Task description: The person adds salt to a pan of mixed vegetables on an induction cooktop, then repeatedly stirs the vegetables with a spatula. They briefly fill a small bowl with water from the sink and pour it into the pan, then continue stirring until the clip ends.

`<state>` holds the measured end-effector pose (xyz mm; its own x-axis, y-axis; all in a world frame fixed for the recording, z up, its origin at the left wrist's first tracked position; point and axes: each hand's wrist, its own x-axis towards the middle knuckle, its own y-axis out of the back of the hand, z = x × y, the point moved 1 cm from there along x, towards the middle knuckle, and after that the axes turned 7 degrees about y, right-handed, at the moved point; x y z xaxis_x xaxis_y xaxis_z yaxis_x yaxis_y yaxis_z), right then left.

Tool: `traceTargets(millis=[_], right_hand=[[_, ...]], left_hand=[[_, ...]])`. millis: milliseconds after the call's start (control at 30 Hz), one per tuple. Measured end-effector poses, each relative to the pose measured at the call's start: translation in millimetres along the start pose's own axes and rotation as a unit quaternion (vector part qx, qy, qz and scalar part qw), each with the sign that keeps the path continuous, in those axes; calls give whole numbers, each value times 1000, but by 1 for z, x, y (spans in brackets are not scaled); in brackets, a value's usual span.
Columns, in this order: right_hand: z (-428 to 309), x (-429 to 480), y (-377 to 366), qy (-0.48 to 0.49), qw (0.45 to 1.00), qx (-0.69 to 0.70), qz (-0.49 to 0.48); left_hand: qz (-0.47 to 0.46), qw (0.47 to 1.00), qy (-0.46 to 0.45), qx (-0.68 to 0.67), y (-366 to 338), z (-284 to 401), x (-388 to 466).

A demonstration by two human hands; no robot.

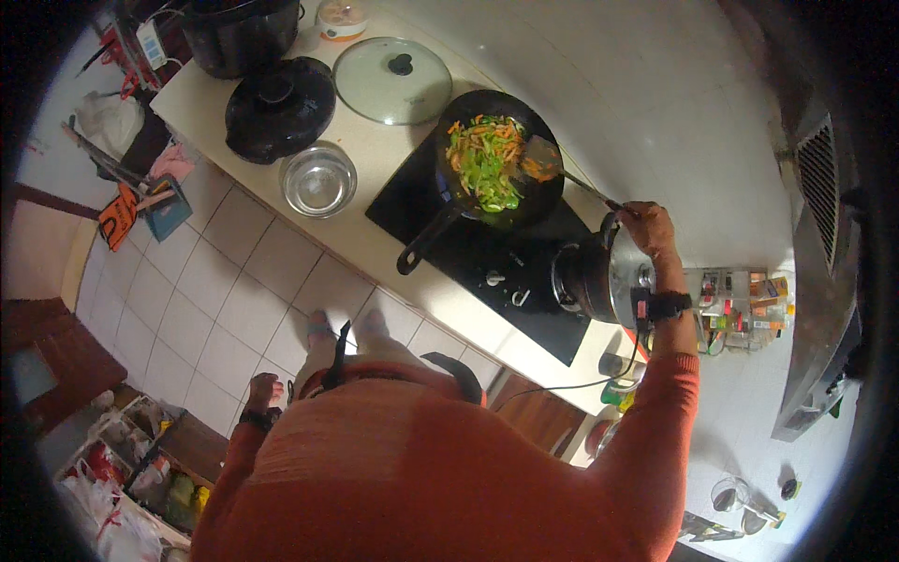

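My right hand (647, 226) grips the handle of a metal spatula (542, 156), whose blade rests among orange shreds at the right side of a black wok (477, 221). Sliced green vegetables with orange shreds (487, 165) lie in the wok, on the far burner of a black gas hob (449, 246). The wok's handle points toward the front edge of the counter. My left hand (265, 390) hangs beside my body at the lower left, away from the counter, fingers curled; whether it holds anything does not show.
A lidded pot (597, 277) stands on the hob's other burner, below my right forearm. Left of the wok are a glass lid (383, 88), a black pot lid (281, 116), a metal bowl (318, 180) and a large black pot (242, 42). A range hood (808, 309) is at the right.
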<state>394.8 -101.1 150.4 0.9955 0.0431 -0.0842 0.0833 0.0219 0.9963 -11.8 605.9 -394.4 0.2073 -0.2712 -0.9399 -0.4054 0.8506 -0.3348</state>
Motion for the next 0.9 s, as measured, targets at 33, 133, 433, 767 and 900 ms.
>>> traceTargets(millis=[33,133,433,767,900], right_hand=[[10,11,0,-35,999,-18,-6],[31,52,-18,29,999,-17,-31],[-32,90,-14,220,971,96,14],[-109,-41,55,190,979,-69,23],[-102,-50,47,124,977,167,-36]], left_hand=[[-30,999,16,-31,-2,5,1],[155,984,-57,67,-8,13,-3],[137,981,-97,99,-17,9,-30],[115,984,-65,120,1,26,2],[141,982,-39,118,-5,60,2]])
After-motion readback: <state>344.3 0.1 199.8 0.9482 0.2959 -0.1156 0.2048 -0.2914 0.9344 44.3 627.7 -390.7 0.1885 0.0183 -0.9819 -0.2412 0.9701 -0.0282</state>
